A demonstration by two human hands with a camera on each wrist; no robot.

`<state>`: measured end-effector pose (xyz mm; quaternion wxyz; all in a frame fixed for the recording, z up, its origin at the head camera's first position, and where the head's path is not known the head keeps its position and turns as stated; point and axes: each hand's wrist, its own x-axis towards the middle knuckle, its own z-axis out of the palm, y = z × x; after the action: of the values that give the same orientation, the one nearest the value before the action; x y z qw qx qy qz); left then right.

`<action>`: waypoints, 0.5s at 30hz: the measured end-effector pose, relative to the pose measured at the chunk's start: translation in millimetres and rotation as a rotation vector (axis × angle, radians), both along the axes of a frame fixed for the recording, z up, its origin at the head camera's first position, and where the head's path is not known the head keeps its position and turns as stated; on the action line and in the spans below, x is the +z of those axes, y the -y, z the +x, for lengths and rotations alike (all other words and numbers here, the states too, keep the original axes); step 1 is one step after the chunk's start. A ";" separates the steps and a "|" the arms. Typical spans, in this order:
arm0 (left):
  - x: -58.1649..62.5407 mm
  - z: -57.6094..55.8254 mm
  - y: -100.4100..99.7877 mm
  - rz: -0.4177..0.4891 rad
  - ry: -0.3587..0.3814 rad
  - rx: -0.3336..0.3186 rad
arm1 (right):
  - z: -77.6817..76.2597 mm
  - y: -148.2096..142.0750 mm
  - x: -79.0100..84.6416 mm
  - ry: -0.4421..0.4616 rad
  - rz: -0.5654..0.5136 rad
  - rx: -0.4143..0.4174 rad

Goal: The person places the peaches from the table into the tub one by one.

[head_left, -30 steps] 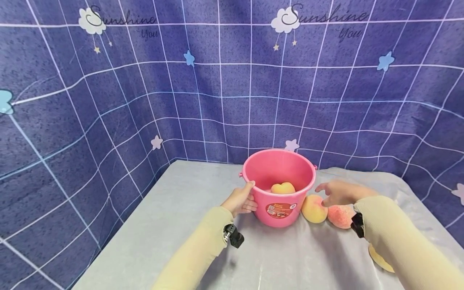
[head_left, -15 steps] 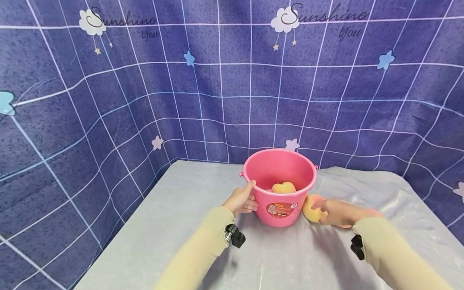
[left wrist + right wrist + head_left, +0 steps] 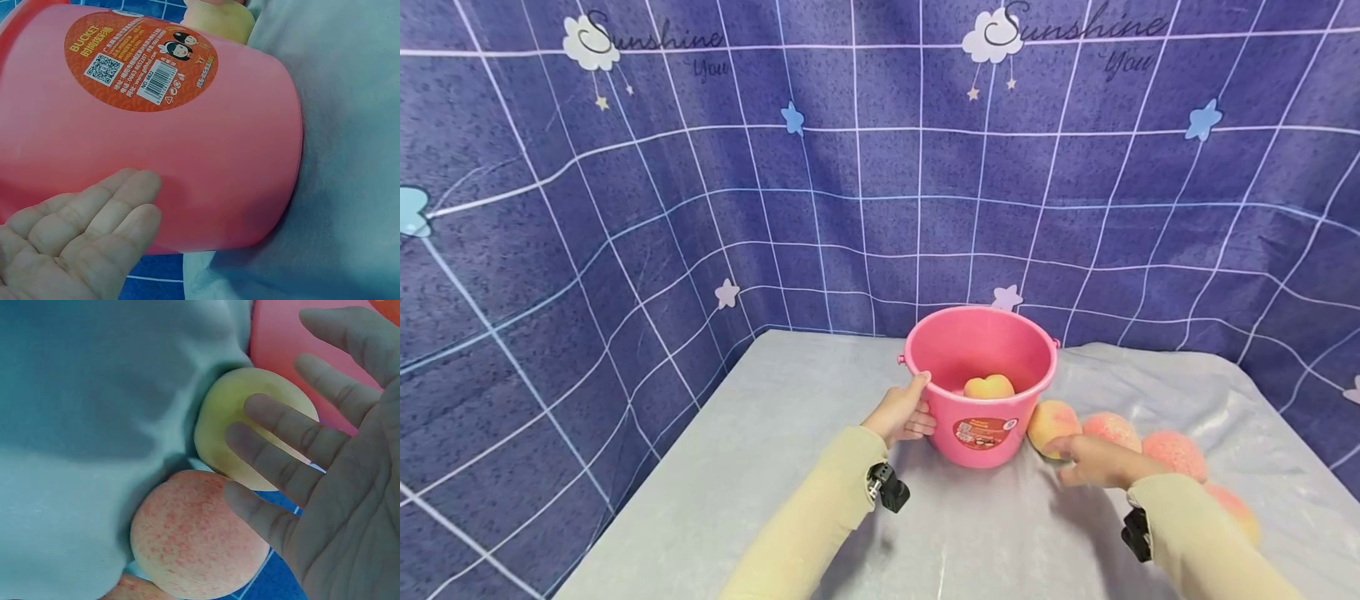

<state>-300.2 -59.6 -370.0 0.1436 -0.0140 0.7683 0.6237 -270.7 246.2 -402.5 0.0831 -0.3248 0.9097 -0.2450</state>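
Your left hand (image 3: 898, 414) is steadying the bucket (image 3: 977, 410), gripping at eight o'clock; your spread, empty right hand (image 3: 1093, 461) should be squarely cupping the four-o'clock peach (image 3: 1052, 423).

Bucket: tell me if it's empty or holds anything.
Not empty: in the head view, a peach shows inside the bucket. Cannot tell whether more lie lower down, out of sight.

Upright pink bucket (image 3: 977, 342), yellow peach (image 3: 989, 388) inside, rosy-yellow peach (image 3: 1052, 421) beside it, speckled peaches (image 3: 1175, 454) farther right
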 end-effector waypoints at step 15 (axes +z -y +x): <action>1.0 -0.5 -0.4 0.006 0.005 0.006 | 10.3 -29.7 -11.1 -0.003 0.071 -0.012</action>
<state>-300.7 -59.3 -369.0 0.1437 -0.0172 0.7660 0.6263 -260.4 276.0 -413.7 0.0916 -0.3165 0.9199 -0.2127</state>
